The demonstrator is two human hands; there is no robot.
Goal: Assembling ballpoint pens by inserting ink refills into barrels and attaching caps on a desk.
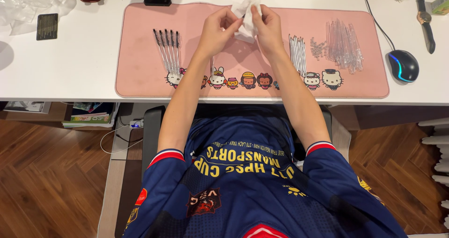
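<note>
Both hands — left hand [216, 30] and right hand [268, 26] — pinched a crumpled white tissue [246, 14] between them. It looked thin and creased — bunched above the fingertips.

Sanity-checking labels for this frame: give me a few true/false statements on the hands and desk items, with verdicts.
1. Both hands hold a white tissue above the pink mat. True.
2. The left hand rests on the mouse. False: the mouse lies untouched at the right of the desk.
3. Assembled pens lie in a row on the mat's left part. True.
4. The right hand holds a wristwatch. False: the watch lies on the desk.
</note>
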